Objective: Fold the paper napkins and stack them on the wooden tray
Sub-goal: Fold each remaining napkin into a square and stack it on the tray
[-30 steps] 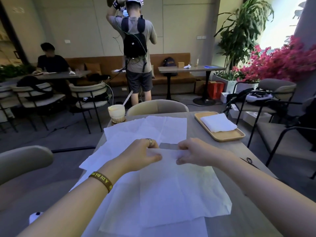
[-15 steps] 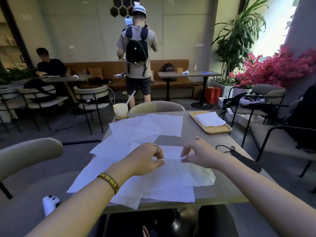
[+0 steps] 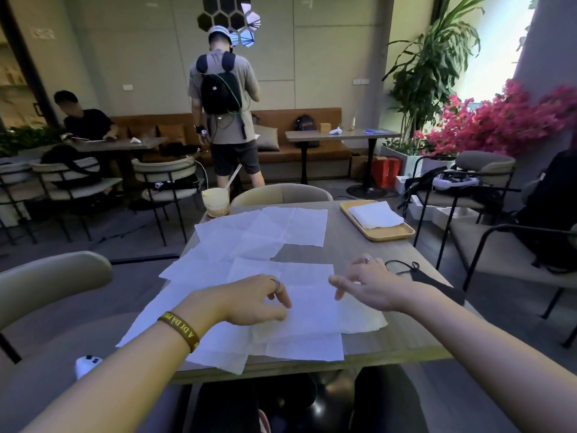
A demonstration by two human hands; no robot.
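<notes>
Several white paper napkins [image 3: 265, 232] lie unfolded and overlapping across the wooden table [image 3: 368, 342]. The nearest napkin [image 3: 312, 310] lies folded over on top of them. My left hand [image 3: 249, 301] rests on its left part, fingertips pressing down on the paper. My right hand [image 3: 368, 285] hovers at its right edge with fingers loosely spread, holding nothing. At the table's far right corner stands the wooden tray [image 3: 387, 236] with a pile of folded napkins [image 3: 374, 215] on it.
A drink cup with a straw [image 3: 215, 201] stands at the far left corner. A black face mask [image 3: 434, 284] lies right of my right hand. Padded chairs [image 3: 281, 195] ring the table. A white controller [image 3: 86, 365] sits on the seat at my left.
My hands have moved apart: the right one let go of the napkin edge and shifted right. My view has pulled back from the table.
</notes>
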